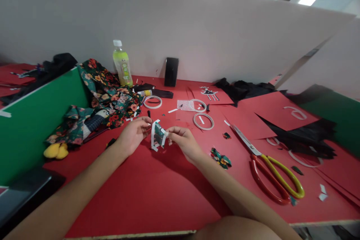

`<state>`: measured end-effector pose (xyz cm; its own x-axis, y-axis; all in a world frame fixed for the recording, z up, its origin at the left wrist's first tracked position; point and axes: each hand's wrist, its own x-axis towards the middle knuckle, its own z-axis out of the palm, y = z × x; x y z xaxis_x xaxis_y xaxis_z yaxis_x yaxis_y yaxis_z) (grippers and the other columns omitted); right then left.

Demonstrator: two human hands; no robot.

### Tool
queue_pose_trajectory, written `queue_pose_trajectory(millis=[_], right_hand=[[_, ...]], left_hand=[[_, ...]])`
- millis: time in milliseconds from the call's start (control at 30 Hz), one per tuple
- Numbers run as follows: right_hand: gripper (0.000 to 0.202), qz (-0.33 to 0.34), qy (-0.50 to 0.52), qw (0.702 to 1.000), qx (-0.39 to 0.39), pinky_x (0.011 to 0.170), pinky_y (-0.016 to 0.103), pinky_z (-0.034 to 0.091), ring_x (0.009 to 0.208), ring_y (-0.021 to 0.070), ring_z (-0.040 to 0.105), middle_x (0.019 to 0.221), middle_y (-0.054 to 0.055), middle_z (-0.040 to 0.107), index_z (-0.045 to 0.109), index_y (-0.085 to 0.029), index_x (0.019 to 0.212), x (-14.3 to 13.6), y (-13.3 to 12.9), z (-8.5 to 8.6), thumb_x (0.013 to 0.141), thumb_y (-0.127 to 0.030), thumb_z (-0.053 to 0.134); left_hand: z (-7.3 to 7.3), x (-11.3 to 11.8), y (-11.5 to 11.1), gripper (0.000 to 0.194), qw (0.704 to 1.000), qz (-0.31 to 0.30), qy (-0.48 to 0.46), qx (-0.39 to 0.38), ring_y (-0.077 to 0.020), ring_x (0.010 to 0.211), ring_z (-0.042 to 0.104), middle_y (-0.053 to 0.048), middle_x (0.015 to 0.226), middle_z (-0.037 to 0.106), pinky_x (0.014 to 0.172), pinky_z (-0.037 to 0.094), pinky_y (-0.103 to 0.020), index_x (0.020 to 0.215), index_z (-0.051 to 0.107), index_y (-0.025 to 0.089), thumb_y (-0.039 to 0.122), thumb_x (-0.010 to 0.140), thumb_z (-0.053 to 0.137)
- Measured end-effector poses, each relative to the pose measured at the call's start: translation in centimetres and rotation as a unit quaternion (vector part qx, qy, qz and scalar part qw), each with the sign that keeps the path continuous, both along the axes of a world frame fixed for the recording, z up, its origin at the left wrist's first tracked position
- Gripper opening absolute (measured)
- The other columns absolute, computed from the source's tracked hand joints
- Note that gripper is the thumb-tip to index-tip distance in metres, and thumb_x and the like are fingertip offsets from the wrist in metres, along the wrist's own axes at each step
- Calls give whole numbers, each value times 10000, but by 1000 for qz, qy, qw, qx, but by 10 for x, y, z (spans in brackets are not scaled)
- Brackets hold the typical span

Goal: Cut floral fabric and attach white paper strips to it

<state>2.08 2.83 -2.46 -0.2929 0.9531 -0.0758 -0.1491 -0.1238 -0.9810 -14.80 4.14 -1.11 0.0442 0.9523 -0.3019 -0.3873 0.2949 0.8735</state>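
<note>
A small piece of dark green floral fabric [159, 131], edged with white tape strips, is held up off the red table between my hands. My left hand [134, 135] is closed, thumb and fingertips pinched at the piece's upper left edge. From the other side my right hand [184, 141] pinches a white strip at its right edge. Just behind lie a white tape roll [203, 121] and a small dark object [149, 114]. To the right of my right hand rests a floral fabric scrap [221, 158], and further right large scissors [261, 161] with red and yellow handles lie partly spread.
Floral cloth [109, 97] is heaped at left, near a yellow plush object [56, 151]. A drink bottle [122, 63] and a phone [171, 72] stand at the back. Red sheets [275, 112] and black fabric [247, 87] cover the right. Another tape roll [152, 102] lies behind.
</note>
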Motion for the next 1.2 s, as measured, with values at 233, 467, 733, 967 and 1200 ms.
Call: queue_pose_trajectory(millis=[233, 467, 733, 967, 1200], right_hand=[[146, -13, 5, 1000, 3, 570, 250, 363, 517, 84, 446, 563, -27, 561, 664, -163, 667, 1, 3, -2, 655, -308, 646], [148, -15, 30, 999, 12, 574, 249, 361, 518, 86, 460, 538, -29, 553, 669, -164, 646, 4, 4, 1, 683, -303, 632], [138, -11, 48, 999, -3, 573, 248, 363, 524, 82, 454, 578, -14, 598, 712, -162, 699, 5, 3, 0, 637, -284, 698], [140, -22, 41, 999, 8, 569, 248, 360, 525, 82, 461, 576, -9, 608, 710, -163, 671, 4, 3, -2, 648, -301, 708], [151, -31, 41, 999, 14, 552, 240, 363, 510, 77, 463, 554, -10, 603, 708, -157, 645, 3, 3, -3, 639, -308, 715]], left_hand=[[6, 1, -12, 90, 835, 38, 406, 370, -179, 841, 556, -29, 823, 599, 820, 454, -327, 753, 644, 201, 215, 721, 562], [-6, 10, -21, 201, 704, 6, 513, 491, -173, 879, 581, -58, 906, 576, 802, 483, -316, 976, 662, 216, 204, 827, 528], [-12, 6, -16, 198, 681, -3, 531, 505, -165, 807, 559, -66, 892, 596, 733, 459, -301, 942, 689, 206, 180, 834, 526], [-12, 6, -17, 238, 651, -13, 552, 521, -171, 818, 552, -75, 903, 586, 721, 464, -300, 994, 666, 189, 155, 832, 495], [-14, 6, -17, 222, 620, -10, 559, 550, -161, 777, 551, -65, 871, 581, 697, 468, -302, 990, 654, 164, 134, 833, 499]])
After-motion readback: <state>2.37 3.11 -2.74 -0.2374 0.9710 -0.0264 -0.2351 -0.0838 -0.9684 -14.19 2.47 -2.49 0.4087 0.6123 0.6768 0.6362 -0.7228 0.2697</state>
